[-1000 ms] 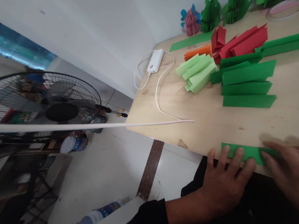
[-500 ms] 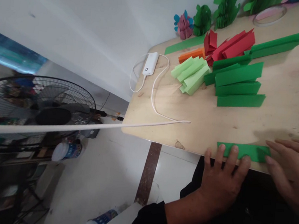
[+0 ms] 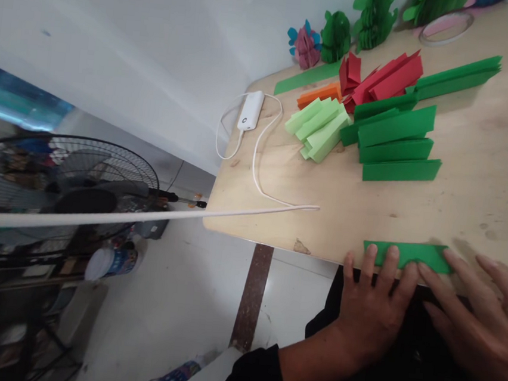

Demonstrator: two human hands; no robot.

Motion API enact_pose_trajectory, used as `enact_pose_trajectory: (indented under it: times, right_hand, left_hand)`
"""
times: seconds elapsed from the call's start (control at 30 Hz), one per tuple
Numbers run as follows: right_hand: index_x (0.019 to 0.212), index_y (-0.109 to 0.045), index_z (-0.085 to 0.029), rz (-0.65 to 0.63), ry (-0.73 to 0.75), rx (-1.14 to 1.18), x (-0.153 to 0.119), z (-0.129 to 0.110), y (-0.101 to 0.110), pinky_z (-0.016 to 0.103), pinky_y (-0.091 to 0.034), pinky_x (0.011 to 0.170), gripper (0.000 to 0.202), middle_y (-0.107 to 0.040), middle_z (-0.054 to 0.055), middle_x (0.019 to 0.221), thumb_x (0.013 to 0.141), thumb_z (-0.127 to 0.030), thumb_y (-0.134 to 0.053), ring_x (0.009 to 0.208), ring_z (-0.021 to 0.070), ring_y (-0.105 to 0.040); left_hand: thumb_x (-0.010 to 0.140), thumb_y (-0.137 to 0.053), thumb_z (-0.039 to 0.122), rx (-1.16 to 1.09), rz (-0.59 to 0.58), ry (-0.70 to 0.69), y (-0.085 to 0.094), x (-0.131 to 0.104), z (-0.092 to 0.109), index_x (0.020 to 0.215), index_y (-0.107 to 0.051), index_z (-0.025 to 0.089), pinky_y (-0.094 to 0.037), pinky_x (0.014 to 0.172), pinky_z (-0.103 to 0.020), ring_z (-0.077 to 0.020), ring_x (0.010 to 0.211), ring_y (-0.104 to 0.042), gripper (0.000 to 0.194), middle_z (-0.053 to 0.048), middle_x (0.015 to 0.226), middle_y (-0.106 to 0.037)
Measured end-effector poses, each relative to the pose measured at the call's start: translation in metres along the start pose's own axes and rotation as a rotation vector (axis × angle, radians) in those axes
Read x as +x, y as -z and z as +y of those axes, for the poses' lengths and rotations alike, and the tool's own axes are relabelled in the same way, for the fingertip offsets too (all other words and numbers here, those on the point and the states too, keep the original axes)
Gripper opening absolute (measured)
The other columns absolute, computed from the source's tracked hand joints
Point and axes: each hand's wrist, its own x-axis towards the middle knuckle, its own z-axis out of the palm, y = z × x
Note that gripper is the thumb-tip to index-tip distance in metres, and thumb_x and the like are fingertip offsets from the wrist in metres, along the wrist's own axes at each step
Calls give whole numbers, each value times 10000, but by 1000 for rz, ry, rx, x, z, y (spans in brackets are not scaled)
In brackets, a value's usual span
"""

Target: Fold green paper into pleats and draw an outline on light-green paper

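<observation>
A narrow green strip of folded paper [image 3: 414, 252] lies flat along the table's front edge. My left hand [image 3: 372, 315] is open, its spread fingertips pressing on the left and middle part of the strip. On the right end rest the fingers of my right hand [image 3: 480, 314], also open, with the index fingertip close to my left index finger. Farther back lie folded dark green papers [image 3: 397, 150], light green ones [image 3: 320, 128], red ones [image 3: 385, 80] and an orange one [image 3: 319, 95].
A white power bank [image 3: 251, 111] with a cable [image 3: 252, 210] lies at the table's left. Paper honeycomb figures [image 3: 336, 36] stand against the wall. Tape rolls [image 3: 447, 29] lie at the back and right. A black fan [image 3: 88, 180] stands left of the table [image 3: 268, 231].
My right hand has moved left along the green paper strip, its index finger now near my left hand. My left hand stays in place. The view has shifted slightly.
</observation>
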Motion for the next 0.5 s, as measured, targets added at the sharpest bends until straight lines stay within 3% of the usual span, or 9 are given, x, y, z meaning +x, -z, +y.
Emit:
enact_pose_trajectory:
  times: [0.1, 0.23, 0.33, 0.5]
  right_hand:
    - [1441, -329, -441, 1, -90, -1, 2, 0, 3, 608, -346, 1054, 568, -370, 27, 1499, 879, -515, -375, 1372, 360, -346]
    - [1442, -310, -456, -25, -97, 16, 4, -2, 10, 620, -310, 1080, 557, -339, 13, 1515, 891, -510, -377, 1396, 362, -301]
    - [1436, -303, -477, -29, -130, -2, 6, -2, 17, 597, -277, 1117, 539, -338, -8, 1515, 906, -472, -403, 1409, 339, -283]
    - [1435, -342, -439, -13, -32, -125, 10, 3, 24, 520, -248, 1164, 610, -383, 9, 1487, 864, -341, -534, 1408, 312, -290]
  left_hand:
    - [858, -582, 324, -11, 11, 5, 0, 1, 0, 1384, -501, 253, -226, 1124, -595, -364, 1393, -351, 537, -74, 1523, -426]
    - [856, -586, 311, -17, 12, 11, 1, 1, 0, 1376, -510, 250, -216, 1124, -604, -370, 1386, -362, 530, -82, 1522, -426]
    - [848, -598, 312, -12, 4, 13, 2, 1, 1, 1370, -514, 258, -220, 1127, -603, -368, 1388, -362, 530, -78, 1526, -420]
    - [846, -591, 304, -16, 2, 12, 2, 1, 1, 1373, -511, 253, -239, 1115, -601, -369, 1387, -362, 535, -79, 1518, -432]
